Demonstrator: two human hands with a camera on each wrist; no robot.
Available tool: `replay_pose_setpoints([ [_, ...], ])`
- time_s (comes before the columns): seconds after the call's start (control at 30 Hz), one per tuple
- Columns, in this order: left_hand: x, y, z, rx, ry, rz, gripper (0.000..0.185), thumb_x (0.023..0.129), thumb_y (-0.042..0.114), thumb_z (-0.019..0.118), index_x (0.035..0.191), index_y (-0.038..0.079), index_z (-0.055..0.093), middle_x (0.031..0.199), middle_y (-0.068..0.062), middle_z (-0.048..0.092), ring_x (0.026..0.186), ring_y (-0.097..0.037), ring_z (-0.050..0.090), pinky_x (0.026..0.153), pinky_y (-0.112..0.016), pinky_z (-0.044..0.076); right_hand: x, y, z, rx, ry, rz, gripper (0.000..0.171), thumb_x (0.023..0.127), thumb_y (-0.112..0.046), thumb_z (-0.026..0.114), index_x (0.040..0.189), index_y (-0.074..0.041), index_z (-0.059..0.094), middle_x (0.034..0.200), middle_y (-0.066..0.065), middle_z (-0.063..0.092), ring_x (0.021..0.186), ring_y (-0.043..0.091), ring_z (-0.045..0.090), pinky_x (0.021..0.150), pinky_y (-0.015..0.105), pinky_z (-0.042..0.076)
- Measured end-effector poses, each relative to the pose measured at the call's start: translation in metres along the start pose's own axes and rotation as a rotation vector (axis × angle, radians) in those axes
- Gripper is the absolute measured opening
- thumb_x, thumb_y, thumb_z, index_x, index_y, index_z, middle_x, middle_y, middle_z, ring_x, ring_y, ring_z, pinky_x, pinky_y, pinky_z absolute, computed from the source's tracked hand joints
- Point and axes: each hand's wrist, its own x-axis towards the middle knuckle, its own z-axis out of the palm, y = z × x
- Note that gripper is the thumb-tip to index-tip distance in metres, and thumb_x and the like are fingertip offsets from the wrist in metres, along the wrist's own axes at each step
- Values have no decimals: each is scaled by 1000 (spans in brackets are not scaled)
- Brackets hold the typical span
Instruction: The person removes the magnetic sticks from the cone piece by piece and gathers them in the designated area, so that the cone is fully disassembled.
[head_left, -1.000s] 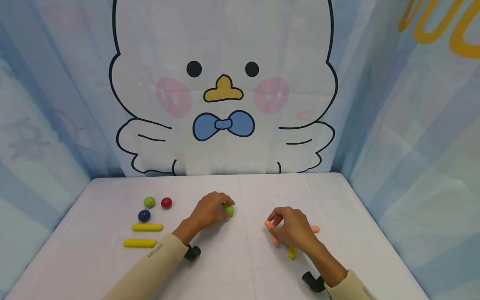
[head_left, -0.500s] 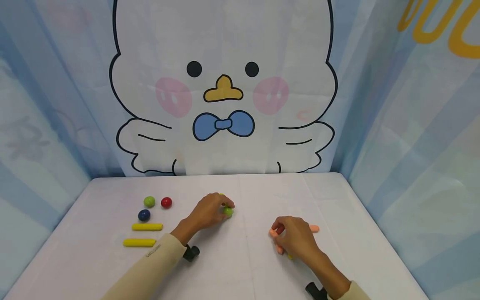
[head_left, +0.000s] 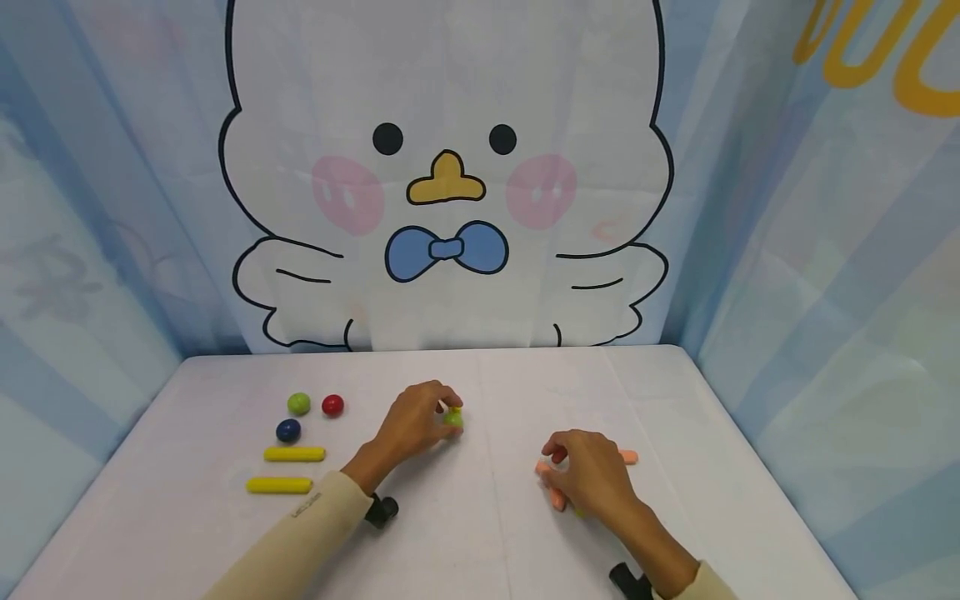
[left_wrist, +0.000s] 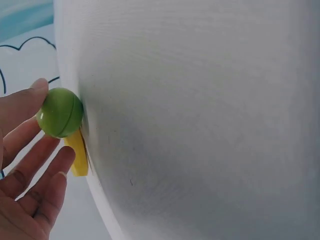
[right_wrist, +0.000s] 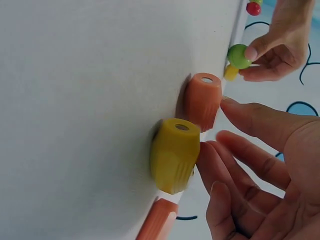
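Observation:
My left hand (head_left: 411,419) pinches a glossy green ball (left_wrist: 59,112) between thumb and fingers, low over the white table. Just beyond the ball, a yellow stick (left_wrist: 76,154) lies on the tabletop, mostly covered by the hand in the head view. My right hand (head_left: 596,473) hovers over an orange stick (right_wrist: 202,100) with its fingers spread. In the right wrist view the thumb tip is at that stick's side. A yellow stick (right_wrist: 172,159) lies beside it, nearly hidden under the hand from above. Past the hand is another orange stick (head_left: 630,457).
At the table's left are a green ball (head_left: 298,404), a red ball (head_left: 333,406) and a dark blue ball (head_left: 288,431). Two yellow sticks (head_left: 294,454) lie parallel in front of them. A printed curtain (head_left: 450,308) hangs behind the table's back edge.
My right hand has moved nearer and slightly right with the orange stick, and its fingers have now parted from it. My left hand has shifted a little left with the green ball.

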Motion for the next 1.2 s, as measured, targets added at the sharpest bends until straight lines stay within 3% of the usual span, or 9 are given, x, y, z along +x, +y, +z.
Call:
replay_pose_setpoints([
  [0.2,0,0,2,-2,-4,-25,26,82,17,93,103,12,79,99,-1,76,89,-16,69,83,-36,57,12,-3,0,52,24,-3,20,80,-18,92,97,-17,81,85,-7,75,91,22,69,87,47,52],
  [0.47,-3,1,0,-25,-37,-70,25,86,15,90,109,12,79,104,0,76,91,-16,68,90,-36,60,34,-22,5,126,3,13,24,81,-20,93,102,-17,82,86,-8,75,73,8,63,81,37,53],
  [0.8,-4,-3,-1,-66,-70,-137,31,86,17,90,115,10,79,102,0,76,88,-18,66,81,-30,58,66,-40,17,246,-28,-63,19,85,-16,89,103,-16,82,85,-8,76,68,4,66,78,35,54],
  [1.0,-4,-7,0,-88,-78,-137,29,87,15,89,114,11,80,102,2,76,86,-15,64,76,-26,56,82,-47,24,301,-50,-53,19,87,-14,88,106,-14,83,86,-4,77,69,7,67,67,29,53],
  [1.2,-6,-8,0,-121,-81,-113,27,87,13,88,112,11,80,105,1,76,85,-12,63,75,-26,55,95,-50,33,326,-63,-36,18,88,-12,86,105,-13,83,85,-1,77,74,13,66,65,28,52],
])
